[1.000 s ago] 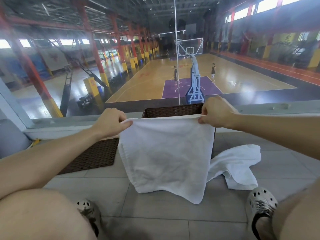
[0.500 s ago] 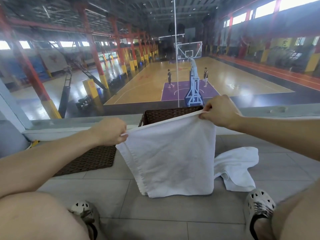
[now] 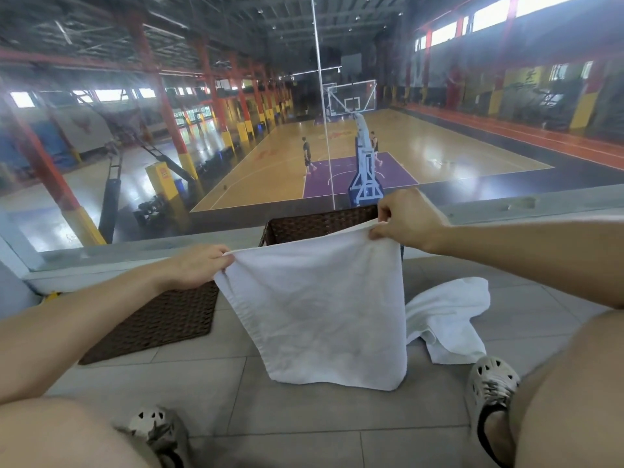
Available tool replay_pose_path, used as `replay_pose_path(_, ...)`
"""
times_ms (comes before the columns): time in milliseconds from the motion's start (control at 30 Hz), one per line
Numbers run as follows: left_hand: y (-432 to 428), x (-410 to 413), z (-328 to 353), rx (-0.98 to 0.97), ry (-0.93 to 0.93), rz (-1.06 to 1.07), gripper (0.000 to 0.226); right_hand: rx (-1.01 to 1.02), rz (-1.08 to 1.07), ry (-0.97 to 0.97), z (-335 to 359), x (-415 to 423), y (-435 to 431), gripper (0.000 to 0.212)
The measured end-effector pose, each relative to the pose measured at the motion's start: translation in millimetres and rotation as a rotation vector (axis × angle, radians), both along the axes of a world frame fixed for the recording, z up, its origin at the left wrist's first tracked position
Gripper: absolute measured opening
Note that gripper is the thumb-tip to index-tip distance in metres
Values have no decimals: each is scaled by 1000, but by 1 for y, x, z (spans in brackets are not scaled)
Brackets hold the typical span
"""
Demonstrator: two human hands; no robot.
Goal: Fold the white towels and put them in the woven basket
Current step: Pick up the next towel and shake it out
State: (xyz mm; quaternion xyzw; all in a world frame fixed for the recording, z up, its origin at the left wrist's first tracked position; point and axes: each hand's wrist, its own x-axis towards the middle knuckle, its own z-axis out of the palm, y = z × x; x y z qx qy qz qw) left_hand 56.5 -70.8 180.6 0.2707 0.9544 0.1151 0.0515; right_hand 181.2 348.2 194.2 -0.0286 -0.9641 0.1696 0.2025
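Observation:
A white towel (image 3: 320,309) hangs doubled in front of me, stretched by its top edge. My left hand (image 3: 197,266) pinches its left top corner, and my right hand (image 3: 405,219) pinches the right top corner, held higher. The towel's lower edge touches the tiled floor. Behind it stands the dark woven basket (image 3: 314,224), mostly hidden by the cloth. A second white towel (image 3: 449,319) lies crumpled on the floor to the right.
A flat dark woven lid (image 3: 158,322) lies on the tiles at left. My two feet in pale clogs (image 3: 489,383) rest near the bottom. A glass wall (image 3: 236,146) rises just behind the basket.
The towel's top edge has tilted: my left hand has dropped lower while my right stays high. The hanging cloth has straightened and its bottom edge now rests flat on the floor.

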Motion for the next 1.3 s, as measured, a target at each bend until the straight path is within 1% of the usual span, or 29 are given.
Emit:
replay_pose_path(100,1,-3,-1,-45,26,-16,36,56,-1,-25,-3,-1,-2,38)
replay_pose_path(167,-1,-9,-2,-5,5,42,34,96,17,-51,-2,0,-1,42)
replay_pose_path(233,-5,-11,0,47,21,92,34,144,48,-86,-1,2,3,47)
replay_pose_path(367,-7,-7,5,132,86,77,41,188,87,-125,-10,2,13,53)
replay_pose_path(433,-4,-3,8,111,115,36,37,190,82,-185,-16,0,18,61)
replay_pose_path(500,-2,-2,10,119,150,34,27,182,72,-233,-17,0,18,66)
replay_pose_path(600,2,0,10,260,216,153,5,125,46,-191,-11,4,12,63)
replay_pose_path(667,7,3,9,312,260,225,8,92,2,-143,-7,6,9,57)
replay_pose_path(800,16,7,12,289,309,267,12,67,-82,-74,-3,4,1,50)
replay_pose_path(933,14,6,18,311,291,179,15,-5,-133,-5,4,4,-2,46)
replay_pose_path(1000,14,6,18,342,275,133,16,1,-145,6,7,4,1,46)
replay_pose_path(1067,15,7,18,330,276,101,19,7,-153,13,8,4,2,47)
replay_pose_path(1133,15,8,17,306,309,67,13,-2,-156,13,7,5,1,50)
replay_pose_path(1300,8,16,21,54,504,-133,9,-24,-170,13,9,7,-3,52)
